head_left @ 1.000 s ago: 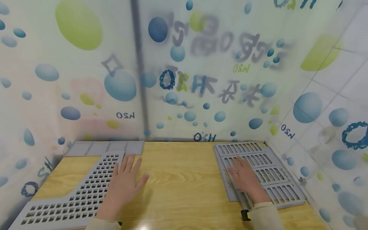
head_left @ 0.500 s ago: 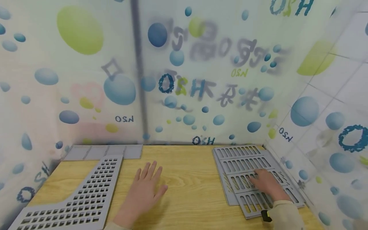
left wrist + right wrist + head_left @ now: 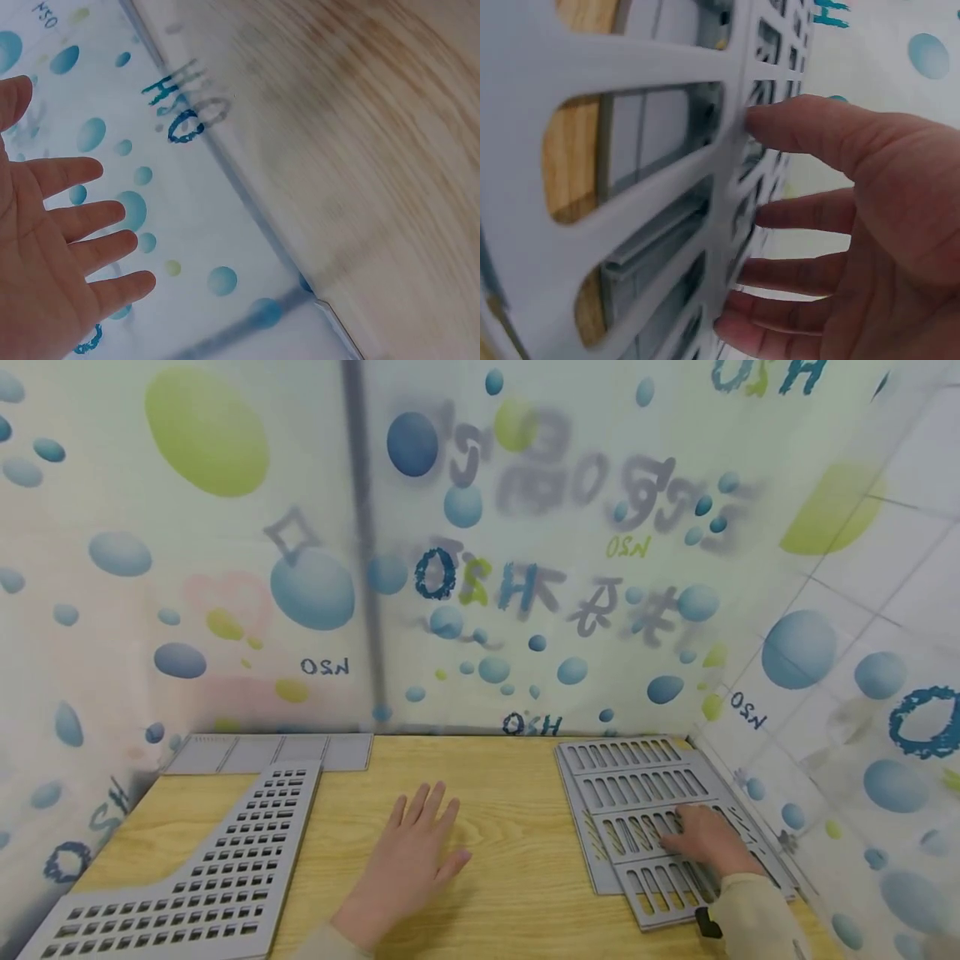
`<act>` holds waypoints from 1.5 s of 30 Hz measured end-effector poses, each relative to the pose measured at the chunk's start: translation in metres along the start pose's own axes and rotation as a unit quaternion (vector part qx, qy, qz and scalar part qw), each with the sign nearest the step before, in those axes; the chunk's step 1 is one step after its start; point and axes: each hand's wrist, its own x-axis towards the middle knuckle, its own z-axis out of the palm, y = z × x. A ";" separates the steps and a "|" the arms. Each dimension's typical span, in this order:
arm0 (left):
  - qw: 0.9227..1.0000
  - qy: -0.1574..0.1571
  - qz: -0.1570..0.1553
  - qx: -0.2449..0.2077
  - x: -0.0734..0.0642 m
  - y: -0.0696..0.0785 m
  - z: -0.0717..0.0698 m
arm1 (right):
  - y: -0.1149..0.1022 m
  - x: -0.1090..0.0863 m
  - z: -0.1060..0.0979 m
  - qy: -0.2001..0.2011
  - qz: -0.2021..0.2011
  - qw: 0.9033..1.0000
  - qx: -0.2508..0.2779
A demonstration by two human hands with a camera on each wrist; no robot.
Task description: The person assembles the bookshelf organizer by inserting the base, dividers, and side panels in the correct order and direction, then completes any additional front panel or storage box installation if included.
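My right hand (image 3: 708, 843) is at the grey slotted panel (image 3: 648, 889) on the right side of the table. In the right wrist view the thumb and fingertips (image 3: 769, 124) touch the panel's face near its slots, the fingers spread and slightly bent. Dark and metallic parts show through the slots. My left hand (image 3: 408, 860) hovers over the middle of the wooden table, palm down, fingers spread, holding nothing. The left wrist view shows the same left hand (image 3: 56, 247) with its fingers extended and apart.
A grey panel with square holes (image 3: 296, 843) lies at the left. Behind it, flat grey plates (image 3: 303, 754) line the back edge. More grey panel (image 3: 600, 868) shows beneath the slotted one. Bubble-printed sheets (image 3: 480, 693) wall the table (image 3: 480, 910) at the back and sides.
My left hand has moved right, from beside the square-holed panel to the table's middle. My right hand has slid right and nearer across the slotted panel, its fingers now more bent.
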 end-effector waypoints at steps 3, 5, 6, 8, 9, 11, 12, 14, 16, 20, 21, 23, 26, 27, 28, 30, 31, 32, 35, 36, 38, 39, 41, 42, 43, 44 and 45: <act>1.000 -0.005 0.002 -0.001 0.001 0.003 0.001 | 0.000 0.002 0.000 -0.007 0.009 1.000 0.005; 1.000 -0.007 0.002 0.001 0.002 0.004 0.002 | -0.001 0.003 0.000 -0.010 0.017 1.000 0.005; 1.000 -0.007 0.003 0.002 0.002 0.004 0.003 | -0.001 0.003 0.000 -0.010 0.021 1.000 0.005; 1.000 -0.005 0.004 0.004 0.002 0.004 0.004 | -0.002 0.003 0.000 -0.010 0.029 1.000 0.007; 1.000 -0.004 0.004 0.005 0.002 0.004 0.004 | -0.002 0.003 0.000 -0.008 0.032 0.999 0.007; 1.000 0.000 0.003 0.005 0.003 0.004 0.005 | -0.003 0.004 0.000 -0.004 0.037 0.999 0.011; 1.000 0.003 0.002 0.005 0.003 0.003 0.005 | -0.003 0.004 0.000 -0.002 0.039 0.999 0.014; 1.000 0.006 -0.001 -0.002 0.003 0.002 0.005 | -0.004 0.004 -0.001 -0.002 0.043 0.999 0.016; 1.000 0.009 -0.006 -0.008 0.003 0.001 0.004 | -0.006 0.005 -0.002 -0.005 0.048 0.999 0.014; 1.000 0.009 -0.018 -0.017 0.002 -0.002 0.004 | -0.014 0.001 -0.006 -0.008 0.045 0.999 0.014; 1.000 0.009 -0.021 -0.016 0.001 -0.003 0.004 | -0.018 0.000 -0.007 -0.007 0.040 0.999 0.013; 0.999 0.008 -0.027 -0.019 0.000 -0.005 0.004 | -0.026 -0.002 -0.006 -0.003 0.031 0.999 0.014; 0.999 0.010 -0.037 -0.026 -0.002 -0.008 0.004 | -0.042 -0.007 -0.002 0.006 0.020 1.000 0.005; 0.999 0.011 -0.040 -0.029 -0.002 -0.010 0.003 | -0.048 -0.008 0.000 0.008 0.019 1.000 0.002; 0.998 0.011 -0.044 -0.035 -0.003 -0.011 0.003 | -0.054 -0.009 0.003 0.010 0.017 1.000 -0.001; 0.998 0.010 -0.053 -0.045 -0.005 -0.015 0.003 | -0.068 -0.012 0.007 0.012 0.016 1.000 -0.004; 0.997 0.009 -0.058 -0.052 -0.006 -0.016 0.002 | -0.075 -0.014 0.009 0.010 0.016 1.000 -0.003; 0.996 0.007 -0.063 -0.056 -0.006 -0.018 0.002 | -0.082 -0.015 0.012 0.008 0.013 1.000 -0.002; 0.995 -0.001 -0.076 -0.066 -0.009 -0.024 0.001 | -0.101 -0.020 0.018 -0.005 0.010 1.000 0.011; 0.994 -0.002 -0.079 -0.069 -0.009 -0.026 0.001 | -0.107 -0.022 0.021 -0.011 0.008 1.000 0.019; 0.994 -0.004 -0.083 -0.067 -0.010 -0.030 0.001 | -0.118 -0.025 0.025 -0.019 0.001 0.999 0.032; 0.994 -0.003 -0.084 -0.066 -0.010 -0.032 0.001 | -0.124 -0.027 0.027 -0.023 0.000 0.999 0.040; 0.995 0.002 -0.083 -0.063 -0.010 -0.036 0.001 | -0.135 -0.030 0.031 -0.024 -0.016 0.998 0.053; 0.995 0.005 -0.082 -0.062 -0.010 -0.037 0.000 | -0.140 -0.031 0.032 -0.024 -0.023 0.998 0.056; 0.995 0.009 -0.081 -0.059 -0.010 -0.039 0.000 | -0.145 -0.033 0.034 -0.025 -0.031 0.998 0.058; 0.995 0.010 -0.080 -0.058 -0.010 -0.040 -0.001 | -0.150 -0.034 0.035 -0.027 -0.036 0.997 0.063; 0.995 0.011 -0.080 -0.059 -0.010 -0.041 -0.002 | -0.155 -0.036 0.037 -0.028 -0.043 0.997 0.065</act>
